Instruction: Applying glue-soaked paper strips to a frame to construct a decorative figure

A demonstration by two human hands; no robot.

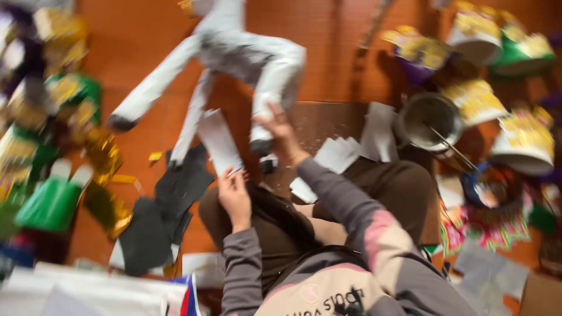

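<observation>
Right now my right hand (280,130) grips a hind leg of the white paper-covered animal figure (234,55), raised over the floor, while my left hand (234,196) pinches a white paper strip (219,140). I'd steady the leg, then lay the strip flat.

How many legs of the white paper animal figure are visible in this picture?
4 legs on the figure: one far left with a dark tip, one thin, one by the right hand, one at top. Blur may hide more.
</observation>
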